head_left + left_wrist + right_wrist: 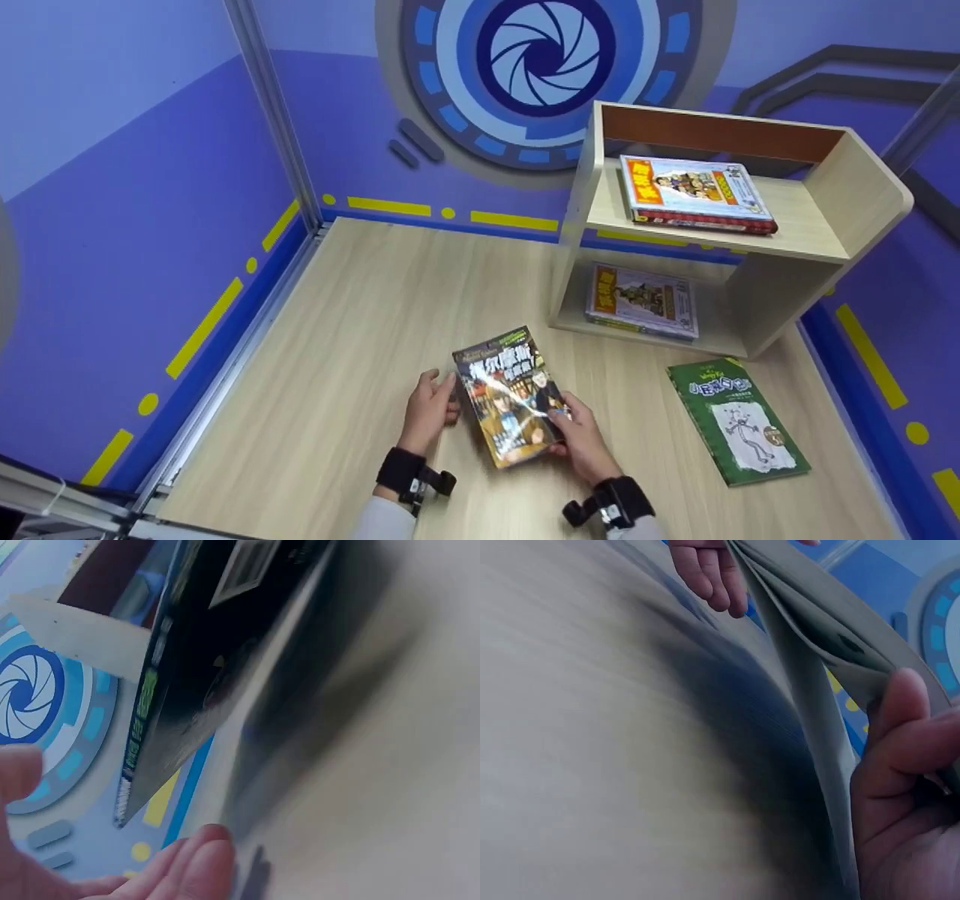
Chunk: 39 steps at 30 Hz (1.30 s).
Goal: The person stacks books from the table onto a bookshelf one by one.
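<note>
A paperback comic book [506, 397] with a dark, colourful cover is held above the table, front cover up. My right hand [585, 439] grips its right edge, thumb on the cover and fingers beneath. In the right wrist view, the pages of the book [802, 682] spread apart beside the thumb. On the opposite side, my left hand [429, 409] is by the spine edge with its fingers relaxed. The left wrist view shows a gap between the left fingers [199, 862] and the dark back cover with a barcode.
To the right, a green book [739, 420] lies flat on the table [337, 360]. Behind it stands a two-tier wooden shelf [795, 259]. Its upper tier bears stacked books [697, 191], and more books [641, 300] lie on the lower tier. Blue-purple walls enclose the table.
</note>
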Available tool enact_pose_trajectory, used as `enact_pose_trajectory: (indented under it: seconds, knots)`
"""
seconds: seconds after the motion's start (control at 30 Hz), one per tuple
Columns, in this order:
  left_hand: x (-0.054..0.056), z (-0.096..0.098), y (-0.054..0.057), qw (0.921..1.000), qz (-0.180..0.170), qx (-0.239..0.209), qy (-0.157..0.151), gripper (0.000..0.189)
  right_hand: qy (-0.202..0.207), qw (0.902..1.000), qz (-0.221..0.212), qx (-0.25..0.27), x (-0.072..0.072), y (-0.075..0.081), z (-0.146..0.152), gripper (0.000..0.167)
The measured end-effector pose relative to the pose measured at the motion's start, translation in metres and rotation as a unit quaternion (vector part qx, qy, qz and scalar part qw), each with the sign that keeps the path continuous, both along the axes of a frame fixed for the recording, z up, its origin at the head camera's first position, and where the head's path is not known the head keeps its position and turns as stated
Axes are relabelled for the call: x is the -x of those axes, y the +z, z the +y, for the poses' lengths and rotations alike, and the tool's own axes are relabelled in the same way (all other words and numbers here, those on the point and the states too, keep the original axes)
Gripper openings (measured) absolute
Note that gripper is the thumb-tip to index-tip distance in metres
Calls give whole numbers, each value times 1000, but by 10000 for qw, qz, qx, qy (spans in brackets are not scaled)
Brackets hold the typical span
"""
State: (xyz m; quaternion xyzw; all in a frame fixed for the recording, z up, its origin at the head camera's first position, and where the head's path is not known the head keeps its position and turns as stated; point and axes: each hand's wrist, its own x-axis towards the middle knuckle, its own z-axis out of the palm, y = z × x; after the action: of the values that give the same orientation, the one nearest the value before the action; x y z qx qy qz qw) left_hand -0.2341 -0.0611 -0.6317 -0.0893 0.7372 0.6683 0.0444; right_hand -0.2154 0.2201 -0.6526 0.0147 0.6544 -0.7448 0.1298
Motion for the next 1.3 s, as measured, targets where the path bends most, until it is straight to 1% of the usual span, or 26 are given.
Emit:
enact_pose_trajectory:
  seconds: [0.03,0.07,0.13,0.17,0.23,0.3,0.37,0.43,0.47,0.5,0.53,0.57,0.63,0.7,0.77,0.83,0.9,0.93,1.0,1.03,1.07,1.13,1.17,1.23,1.3]
  knots:
    - [1,3,0,9988,-110,-470,18,64,187,9998,35,58,-2,2,10,34]
    - [2,5,1,9961,-206,-860,5,63,377,9992,65,104,-4,4,20,35]
    - [4,8,1,9893,-370,-1402,-156,65,772,9967,124,202,-8,7,38,36]
    - [4,9,1,9845,-480,-1658,-317,66,969,9949,153,253,-9,9,47,36]
    - [4,11,0,9750,-692,-1955,-794,70,1387,9895,210,347,-12,11,62,34]
    - [2,15,-2,9654,-873,-2056,-1347,72,1832,9820,288,366,-14,14,74,32]
    - [-1,20,-5,9540,-984,-2095,-1905,68,2300,9719,410,276,-14,15,81,30]
    - [-5,28,-8,9479,-989,-1964,-2304,64,2675,9626,435,69,-14,16,87,29]
    - [-7,32,-9,9475,-962,-1857,-2419,61,2809,9588,430,-56,-14,16,89,29]
    - [-9,37,-10,9491,-874,-1702,-2501,57,2888,9563,403,-194,-14,17,90,29]
    - [-11,41,-11,9522,-792,-1527,-2524,53,2935,9547,352,-339,-15,17,92,29]
    - [-13,46,-12,9570,-696,-1310,-2493,48,2927,9545,280,-493,-15,18,93,29]
    - [-17,53,-14,9681,-393,-810,-2338,38,2766,9574,191,-806,-17,20,95,28]
    - [-18,60,-14,9760,-57,-288,-2157,28,2431,9619,146,-1241,-19,23,95,27]
    - [-18,64,-13,9786,290,188,-2026,21,1931,9650,169,-1767,-20,27,93,24]
    - [-17,67,-12,9788,532,461,-1925,17,1208,9639,269,-2356,-21,30,90,21]
    - [-14,70,-10,9805,640,477,-1794,15,297,9577,435,-2831,-22,33,85,19]
    - [-13,72,-9,9820,650,443,-1720,14,-180,9524,470,-3006,-22,33,82,21]
    - [-12,75,-6,9852,656,248,-1563,14,-1065,9358,520,-3321,-25,33,76,27]
    - [-11,78,-5,9868,655,196,-1468,15,-1408,9280,486,-3417,-26,32,73,32]
    - [-11,80,-4,9884,654,140,-1364,15,-1645,9221,449,-3475,-28,30,70,36]
    - [-11,86,-2,9907,670,76,-1178,15,-1810,9205,227,-3456,-31,27,65,44]
    - [-12,89,-2,9917,678,8,-1095,15,-1796,9230,144,-3400,-33,25,63,47]
    - [-13,95,-2,9934,662,-71,-936,15,-1686,9360,-21,-3090,-35,21,59,48]
    - [-15,101,-3,9942,662,-179,-830,15,-1633,9468,-70,-2772,-38,18,55,40]
